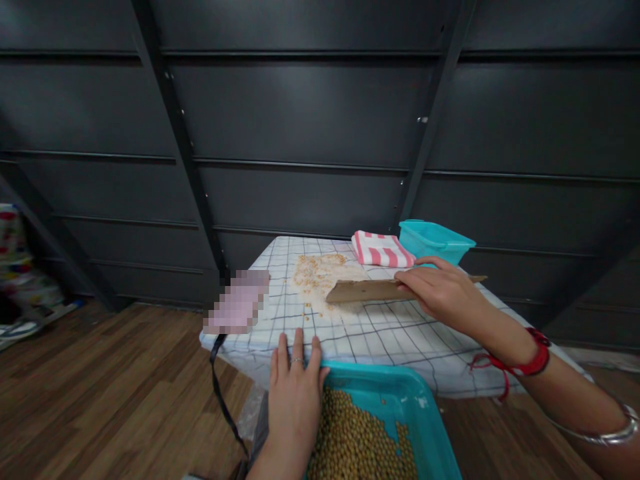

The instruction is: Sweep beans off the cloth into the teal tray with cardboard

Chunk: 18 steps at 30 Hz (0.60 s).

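Observation:
My right hand (435, 290) grips a long piece of brown cardboard (370, 290) by its upper edge, tilted over the table. Beside the cardboard's left end, yellowish grains (306, 270) lie scattered in a patch of pale powder (320, 283) on the checked tablecloth (280, 320). My left hand (295, 387), a ring on one finger, is spread flat with its fingertips at the table's front edge. It is next to the left rim of a teal tray (435, 413) that holds many small greenish-brown beans or peas (355, 443).
A folded pink-and-white striped cloth (380, 249) and a small turquoise basket (435, 240) stand at the table's back right. A blurred pink object (240, 303) with a black strap (220, 380) lies on the left corner. Dark wall panels (310, 113) rise behind the table.

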{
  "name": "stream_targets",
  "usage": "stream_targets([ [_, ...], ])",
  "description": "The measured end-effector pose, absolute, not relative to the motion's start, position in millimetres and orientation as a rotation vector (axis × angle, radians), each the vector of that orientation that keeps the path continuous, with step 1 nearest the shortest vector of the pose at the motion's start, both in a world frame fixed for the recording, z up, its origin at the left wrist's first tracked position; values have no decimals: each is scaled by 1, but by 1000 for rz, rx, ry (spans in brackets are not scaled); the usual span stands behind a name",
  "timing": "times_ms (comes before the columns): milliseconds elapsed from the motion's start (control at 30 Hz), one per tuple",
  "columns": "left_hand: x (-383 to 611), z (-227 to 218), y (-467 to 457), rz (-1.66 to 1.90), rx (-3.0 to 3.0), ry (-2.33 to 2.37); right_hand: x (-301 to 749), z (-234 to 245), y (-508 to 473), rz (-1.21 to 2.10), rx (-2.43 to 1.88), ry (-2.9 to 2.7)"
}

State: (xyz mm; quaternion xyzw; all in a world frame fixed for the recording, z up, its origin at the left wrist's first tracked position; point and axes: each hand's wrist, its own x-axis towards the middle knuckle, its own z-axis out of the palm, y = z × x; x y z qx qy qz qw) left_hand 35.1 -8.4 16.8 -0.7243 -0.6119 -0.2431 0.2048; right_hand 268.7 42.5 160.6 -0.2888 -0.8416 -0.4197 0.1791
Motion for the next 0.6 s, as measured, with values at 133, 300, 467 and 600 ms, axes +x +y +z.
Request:
stream_targets([
  [133, 35, 17, -8, -679, -2021, -1721, 267, 161, 44, -1170, -793, -2337],
  [300, 33, 17, -8, -642, -2034, -1676, 265, 159, 47, -1133, -778, -2364],
  [467, 34, 17, -8, -624, -2012, -1686, 266, 162, 43, -1116, -769, -2397],
  [600, 34, 16, -7, -621, -2016, -1675, 268, 165, 40, -1164, -767, -2376],
])
